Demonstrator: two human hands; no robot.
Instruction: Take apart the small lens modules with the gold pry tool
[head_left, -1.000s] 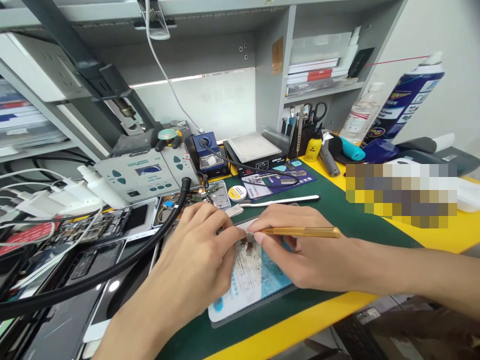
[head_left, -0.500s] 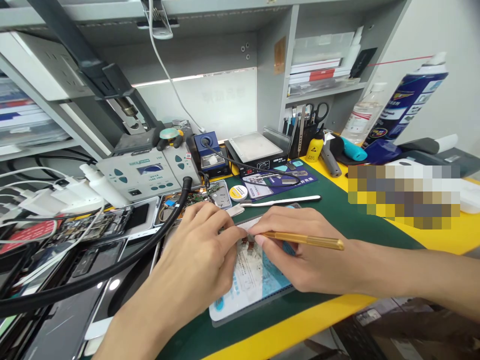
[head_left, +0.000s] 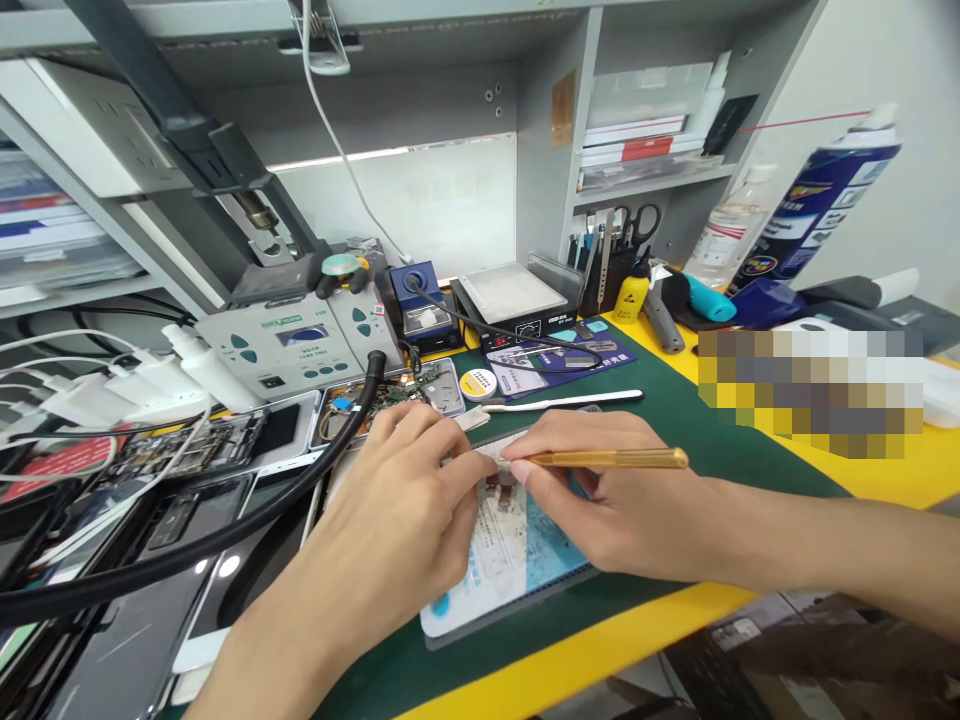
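My right hand (head_left: 611, 490) is closed around a slim gold pen-like tool (head_left: 615, 458). The handle lies almost level, and its tip is hidden at my fingertips. Opposite it, my left hand (head_left: 420, 500) is curled, with thumb and index finger bent down onto a small part with brown flex strips (head_left: 501, 492). My fingers cover most of that part, so what the left hand pinches cannot be made out. Both sets of fingertips nearly meet over a white and blue printed mat (head_left: 491, 590), which lies on the green bench mat (head_left: 750, 440).
Phones and circuit boards (head_left: 187, 440) crowd the left, crossed by a thick black hose (head_left: 225, 545). Behind stand a grey rework station (head_left: 300, 335) and a heating plate (head_left: 514, 295). A white-handled brush (head_left: 570, 400) lies beyond my hands. A yellow bottle (head_left: 631, 298) stands farther right.
The gold tool's rear end has risen a little, so its handle is more level. My right hand has shifted slightly, while my left stays nearly in place.
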